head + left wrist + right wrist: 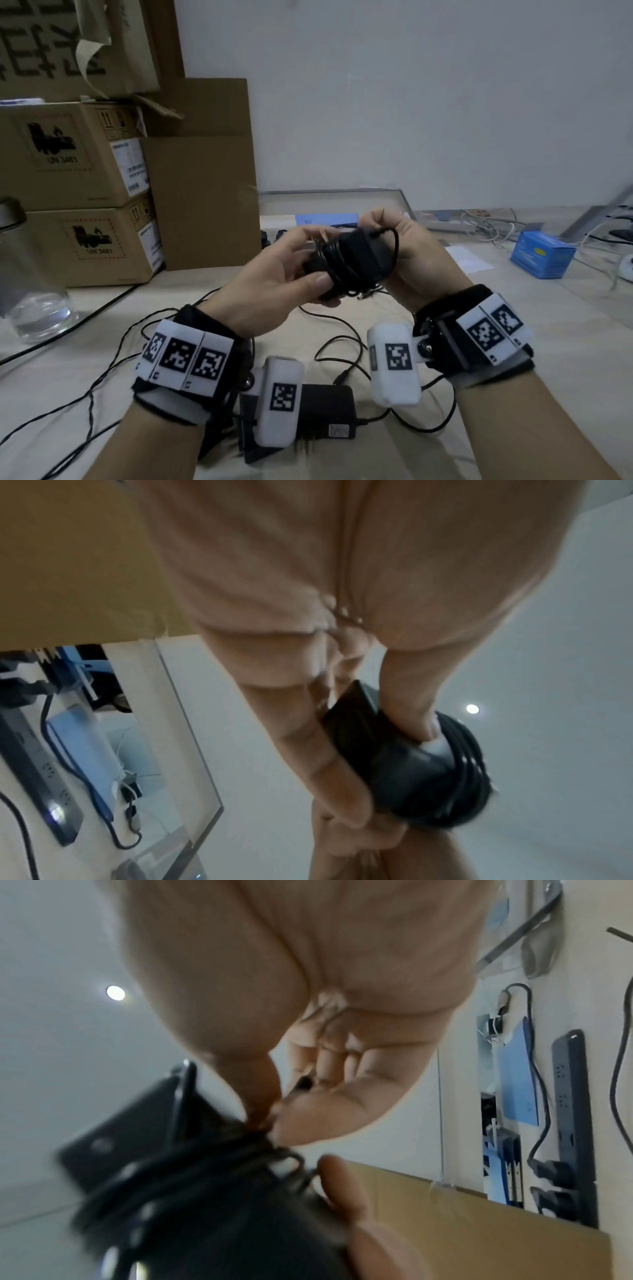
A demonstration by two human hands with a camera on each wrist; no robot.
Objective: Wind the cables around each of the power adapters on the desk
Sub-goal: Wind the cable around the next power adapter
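Held above the desk (513,394), at centre: black power adapter (359,253), cable (337,265) coiled around its middle; gripped at 9 o'clock by left hand (274,291), thumb over the coils; cable end pinched at 3 o'clock by right hand (411,250); at 6 o'clock, second adapter (325,404) lying on desk, lead loose.

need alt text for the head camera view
Two hands hold a black power adapter above a pale desk: left hand grips it, right hand pinches its thin black cable. A second black adapter lies below, unwound.
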